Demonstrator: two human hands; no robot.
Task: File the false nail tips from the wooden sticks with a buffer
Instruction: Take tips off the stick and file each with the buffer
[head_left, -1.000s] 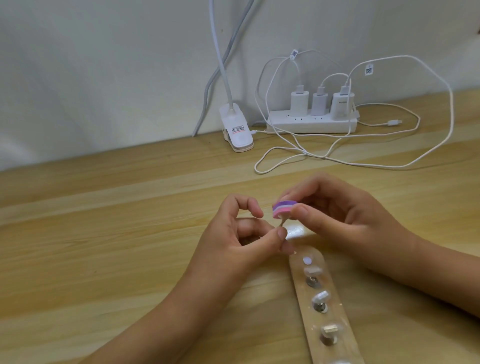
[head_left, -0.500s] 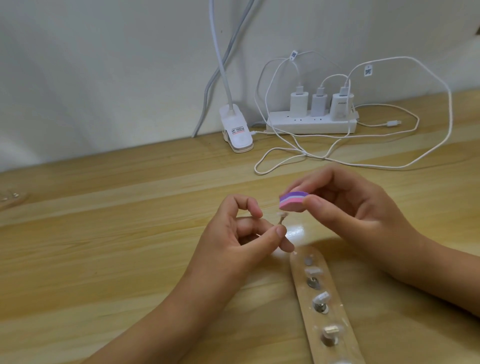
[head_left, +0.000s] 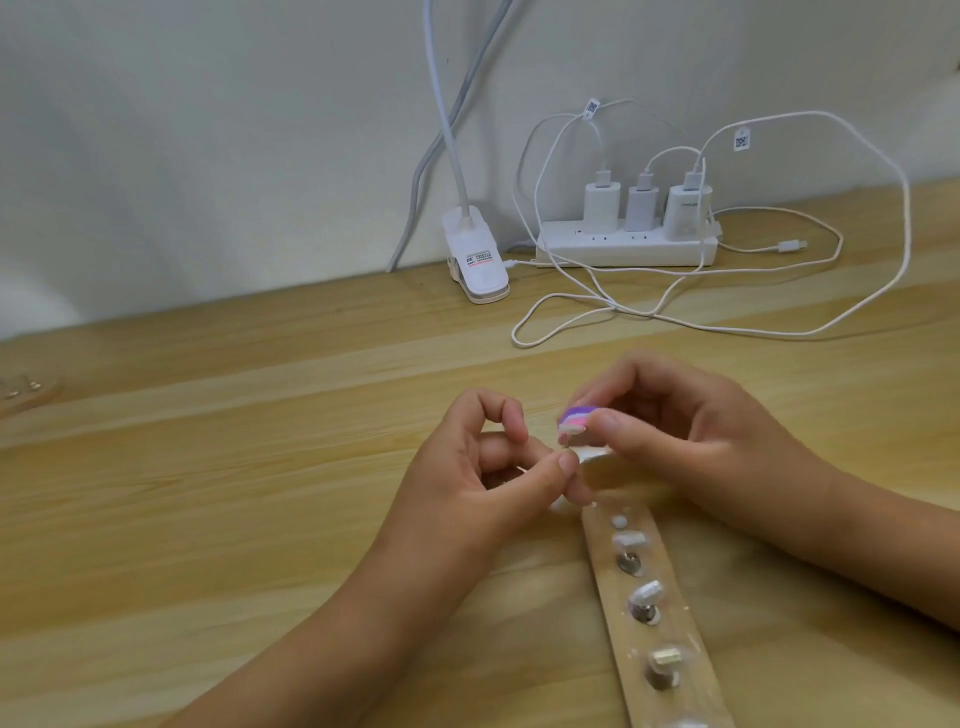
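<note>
My left hand (head_left: 485, 462) pinches a small false nail tip (head_left: 566, 441) between thumb and fingers; the tip is mostly hidden. My right hand (head_left: 691, 431) grips a small purple, pink and white buffer block (head_left: 575, 422) between thumb and forefinger and holds it against the tip. Below the hands a wooden stick (head_left: 680, 670) lies on the wooden table (head_left: 208, 493), running toward the lower right. Several clear nail tips stand on metal studs along it, such as one nail tip on the stick (head_left: 645, 592).
A white power strip (head_left: 623, 249) with three chargers sits at the wall. White cables (head_left: 727, 322) loop over the table behind the hands. A white lamp clip (head_left: 475, 262) stands left of the strip. A small clear object (head_left: 21, 389) lies at the left edge.
My right hand lifted the buffer up and right off the nail tip half a second ago, then brought it back down against the tip. My left hand stayed in place.
</note>
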